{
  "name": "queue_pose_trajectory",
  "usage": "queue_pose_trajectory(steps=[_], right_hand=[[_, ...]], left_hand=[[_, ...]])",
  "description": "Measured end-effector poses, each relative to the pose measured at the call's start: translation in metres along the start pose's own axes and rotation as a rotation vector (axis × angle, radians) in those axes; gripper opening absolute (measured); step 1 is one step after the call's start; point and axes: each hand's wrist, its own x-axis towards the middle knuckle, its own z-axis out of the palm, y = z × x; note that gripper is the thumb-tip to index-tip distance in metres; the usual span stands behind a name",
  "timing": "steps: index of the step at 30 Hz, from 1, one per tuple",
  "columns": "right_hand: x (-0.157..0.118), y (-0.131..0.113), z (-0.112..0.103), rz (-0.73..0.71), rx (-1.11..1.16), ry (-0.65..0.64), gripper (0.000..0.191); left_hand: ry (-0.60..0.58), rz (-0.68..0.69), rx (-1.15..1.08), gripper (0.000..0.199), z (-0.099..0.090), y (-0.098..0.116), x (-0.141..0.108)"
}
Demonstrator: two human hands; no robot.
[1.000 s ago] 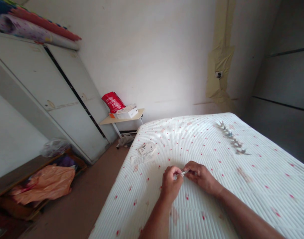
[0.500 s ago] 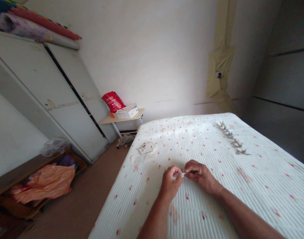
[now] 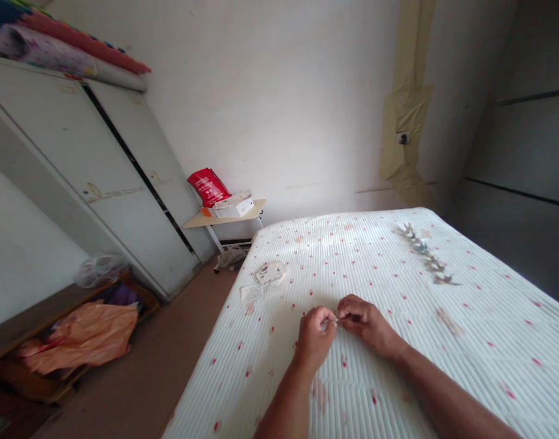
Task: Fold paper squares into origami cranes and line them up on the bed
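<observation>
A small pale piece, thin and perhaps paper, sits between the fingertips of both hands, just above the near half of the bed. Its shape is too small and too covered to make out. The left hand pinches it between thumb and curled fingers; the right hand comes in from the other side, thumb and fingertips closed on its near edge, so that the two hands almost touch. Over the last second, less of the piece has come to show: a light flap stood out between the fingertips, and now only a narrow, darker edge is visible. I judge that it is being pressed or folded smaller, though a simple turn in the grip could look the same. The wrists have hardly shifted, so the work seems to be all in the fingers.

Beyond the left hand, well apart from it, printed paper scraps lie near the bed's left edge, unmoved. Farther off to the right, a row of small folded shapes runs slantwise across the bedcover, also unchanged. Past the bed's far left corner, a bench carries a red bag and a white box, with a tall cabinet to the left.
</observation>
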Motion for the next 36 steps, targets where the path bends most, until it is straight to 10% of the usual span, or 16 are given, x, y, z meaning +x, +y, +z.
queue_pose_trajectory(steps=[15,28,36], right_hand=[[0.001,0.000,0.000,0.002,-0.009,0.005,0.018],[0.001,-0.008,0.009,0.286,0.238,0.152,0.022],[0.003,-0.025,0.021,0.250,0.206,0.229,0.024]], left_hand=[[0.022,-0.024,-0.096,0.010,-0.001,0.002,0.001],[0.144,-0.346,-1.035,0.027,-0.001,0.004,0.005],[0.057,-0.261,-0.965,0.028,0.006,0.008,0.001]])
